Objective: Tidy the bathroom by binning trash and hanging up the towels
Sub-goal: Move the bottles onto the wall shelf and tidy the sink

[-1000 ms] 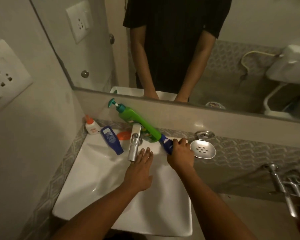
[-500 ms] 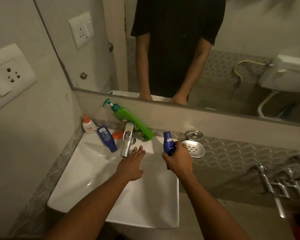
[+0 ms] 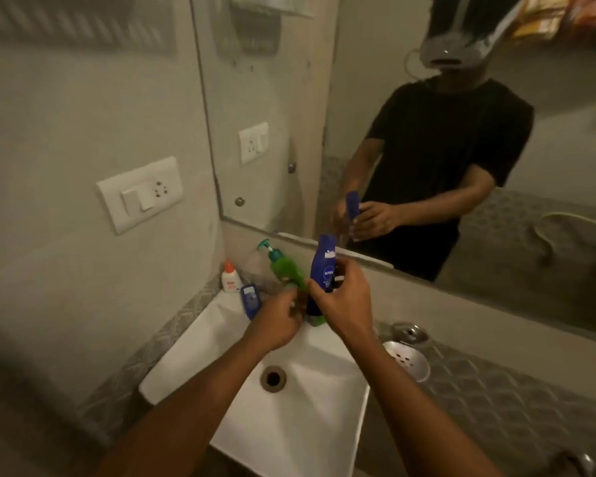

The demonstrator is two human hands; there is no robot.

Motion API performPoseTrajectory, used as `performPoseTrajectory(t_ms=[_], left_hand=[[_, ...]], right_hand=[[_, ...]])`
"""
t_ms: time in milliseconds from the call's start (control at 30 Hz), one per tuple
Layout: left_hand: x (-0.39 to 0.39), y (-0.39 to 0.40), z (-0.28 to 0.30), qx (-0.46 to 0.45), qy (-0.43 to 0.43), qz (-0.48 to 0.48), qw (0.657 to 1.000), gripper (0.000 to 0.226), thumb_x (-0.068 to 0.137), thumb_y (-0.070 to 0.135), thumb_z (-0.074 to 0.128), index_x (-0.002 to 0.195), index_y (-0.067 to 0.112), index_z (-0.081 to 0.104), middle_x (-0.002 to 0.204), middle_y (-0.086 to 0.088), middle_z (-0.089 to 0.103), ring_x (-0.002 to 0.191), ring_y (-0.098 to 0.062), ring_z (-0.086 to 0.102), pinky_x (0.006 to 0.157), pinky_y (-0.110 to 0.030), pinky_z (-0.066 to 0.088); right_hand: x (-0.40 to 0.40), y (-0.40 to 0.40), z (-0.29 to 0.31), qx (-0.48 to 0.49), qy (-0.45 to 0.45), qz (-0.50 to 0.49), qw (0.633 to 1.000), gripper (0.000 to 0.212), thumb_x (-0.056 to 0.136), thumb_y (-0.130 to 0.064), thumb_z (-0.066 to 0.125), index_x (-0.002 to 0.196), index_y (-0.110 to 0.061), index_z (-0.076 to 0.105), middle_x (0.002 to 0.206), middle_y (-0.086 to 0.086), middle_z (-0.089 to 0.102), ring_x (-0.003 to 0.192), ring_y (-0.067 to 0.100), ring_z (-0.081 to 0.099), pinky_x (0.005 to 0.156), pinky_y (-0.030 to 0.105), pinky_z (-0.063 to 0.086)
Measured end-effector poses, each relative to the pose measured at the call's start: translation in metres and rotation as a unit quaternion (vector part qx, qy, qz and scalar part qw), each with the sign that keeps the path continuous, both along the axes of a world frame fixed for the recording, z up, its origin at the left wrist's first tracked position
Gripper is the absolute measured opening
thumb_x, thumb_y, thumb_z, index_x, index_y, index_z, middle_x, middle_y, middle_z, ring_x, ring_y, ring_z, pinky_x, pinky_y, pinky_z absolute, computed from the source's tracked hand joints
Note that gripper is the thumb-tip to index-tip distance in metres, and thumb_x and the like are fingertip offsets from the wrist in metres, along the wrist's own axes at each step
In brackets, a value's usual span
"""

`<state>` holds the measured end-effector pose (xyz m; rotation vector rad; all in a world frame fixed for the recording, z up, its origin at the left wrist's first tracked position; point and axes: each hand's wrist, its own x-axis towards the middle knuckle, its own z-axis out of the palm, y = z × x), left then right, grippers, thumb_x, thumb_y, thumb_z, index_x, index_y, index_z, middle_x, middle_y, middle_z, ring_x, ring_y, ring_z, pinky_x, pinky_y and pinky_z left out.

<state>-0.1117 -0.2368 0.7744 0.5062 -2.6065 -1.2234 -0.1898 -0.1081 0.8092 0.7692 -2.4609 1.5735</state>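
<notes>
Early, I judge: right hand (image 3: 341, 304) grips blue bottle (image 3: 324, 270), left hand (image 3: 276, 325) curled, contents unclear; nothing binned, no towels seen.

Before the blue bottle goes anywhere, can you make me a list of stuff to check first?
1. Right hand has a firm hold on the blue Nivea bottle: ok, fingers are curled round it and it is lifted upright above the sink.
2. Left hand helping: cannot tell, it is at the bottle's lower end but blurred.
3. Bottle cap closed: cannot tell, the hands hide it.
4. Green pump bottle out of the way: not ok, it leans right behind the hands.
5. Small blue bottle safe: ok, it lies apart, to the left.
6. A bin to drop trash in: cannot tell, none is in view.
</notes>
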Motion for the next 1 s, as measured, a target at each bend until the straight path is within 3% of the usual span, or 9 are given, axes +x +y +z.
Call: performPoseTrajectory(t_ms=[100, 233, 333, 433, 567, 667, 767, 867, 1000], left_hand=[[0.025, -0.021, 0.048, 0.003, 0.102, 0.096, 0.990, 0.030, 0.093, 0.012, 0.059, 0.118, 0.029, 0.064, 0.107, 0.011, 0.071, 0.100, -0.012, 0.070, 0.093, -0.030, 0.053], [0.070, -0.038, 0.108, -0.099, 0.232, 0.194, 0.948, 0.035, 0.097, 0.007, 0.055, 0.118, 0.034, 0.062, 0.117, 0.020, 0.062, 0.097, 0.008, 0.064, 0.085, -0.019, 0.055], [0.116, -0.055, 0.158, -0.205, 0.318, 0.260, 0.888, 0.035, 0.097, 0.004, 0.054, 0.120, 0.029, 0.063, 0.120, 0.018, 0.060, 0.104, 0.005, 0.063, 0.085, -0.020, 0.057], [0.157, -0.078, 0.210, -0.303, 0.390, 0.315, 0.810, 0.039, 0.091, -0.002, 0.053, 0.122, 0.019, 0.065, 0.122, 0.009, 0.063, 0.114, -0.007, 0.061, 0.095, -0.031, 0.054], [0.204, -0.116, 0.279, -0.395, 0.403, 0.385, 0.730, 0.051, 0.088, 0.004, 0.051, 0.136, 0.019, 0.059, 0.141, 0.007, 0.057, 0.146, -0.014, 0.037, 0.119, -0.040, 0.033], [0.232, -0.140, 0.324, -0.467, 0.375, 0.434, 0.673, 0.059, 0.089, 0.013, 0.052, 0.148, 0.022, 0.048, 0.156, 0.004, 0.042, 0.153, -0.016, 0.021, 0.126, -0.044, 0.014], [0.245, -0.164, 0.348, -0.494, 0.329, 0.432, 0.679, 0.066, 0.098, 0.026, 0.051, 0.159, 0.025, 0.025, 0.168, 0.002, 0.018, 0.156, -0.015, 0.009, 0.125, -0.047, 0.019], [0.240, -0.183, 0.344, -0.498, 0.295, 0.410, 0.705, 0.078, 0.101, 0.037, 0.052, 0.161, 0.029, 0.003, 0.169, 0.006, -0.010, 0.156, -0.015, 0.003, 0.121, -0.039, 0.026], [0.228, -0.193, 0.333, -0.474, 0.326, 0.435, 0.692, 0.078, 0.102, 0.045, 0.046, 0.160, 0.033, -0.005, 0.168, 0.007, -0.013, 0.156, -0.020, 0.009, 0.111, -0.046, 0.045]], right_hand=[[0.005, -0.028, 0.046, -0.047, 0.023, 0.053, 0.997, 0.056, 0.074, -0.043, 0.084, 0.118, -0.022, 0.057, 0.109, -0.008, 0.064, 0.093, 0.007, 0.064, 0.075, 0.022, 0.054], [0.026, -0.061, 0.101, -0.091, 0.040, 0.146, 0.984, 0.060, 0.076, -0.045, 0.084, 0.123, -0.027, 0.051, 0.114, -0.014, 0.060, 0.097, 0.003, 0.063, 0.079, 0.020, 0.055], [0.053, -0.085, 0.145, -0.127, 0.050, 0.209, 0.968, 0.056, 0.076, -0.043, 0.085, 0.117, -0.033, 0.048, 0.102, -0.024, 0.056, 0.087, -0.008, 0.061, 0.064, 0.009, 0.050], [0.077, -0.100, 0.189, -0.169, 0.051, 0.264, 0.948, 0.053, 0.075, -0.039, 0.086, 0.113, -0.032, 0.050, 0.101, -0.025, 0.059, 0.085, -0.013, 0.061, 0.061, 0.005, 0.048], [0.104, -0.118, 0.251, -0.213, 0.086, 0.325, 0.917, 0.054, 0.076, -0.037, 0.087, 0.115, -0.030, 0.051, 0.105, -0.019, 0.062, 0.083, -0.005, 0.064, 0.063, 0.008, 0.050], [0.123, -0.128, 0.307, -0.258, 0.134, 0.352, 0.890, 0.055, 0.076, -0.037, 0.086, 0.117, -0.027, 0.051, 0.107, -0.017, 0.063, 0.087, -0.008, 0.064, 0.066, 0.006, 0.050], [0.139, -0.135, 0.365, -0.322, 0.171, 0.349, 0.863, 0.056, 0.078, -0.038, 0.085, 0.120, -0.023, 0.051, 0.110, -0.012, 0.063, 0.090, -0.002, 0.065, 0.069, 0.006, 0.050], [0.148, -0.141, 0.417, -0.369, 0.203, 0.331, 0.845, 0.055, 0.079, -0.041, 0.083, 0.120, -0.022, 0.051, 0.109, -0.012, 0.063, 0.087, -0.002, 0.064, 0.069, 0.005, 0.050], [0.153, -0.158, 0.462, -0.381, 0.239, 0.310, 0.838, 0.057, 0.081, -0.041, 0.081, 0.123, -0.020, 0.049, 0.116, -0.008, 0.063, 0.095, 0.002, 0.064, 0.069, -0.001, 0.046]])
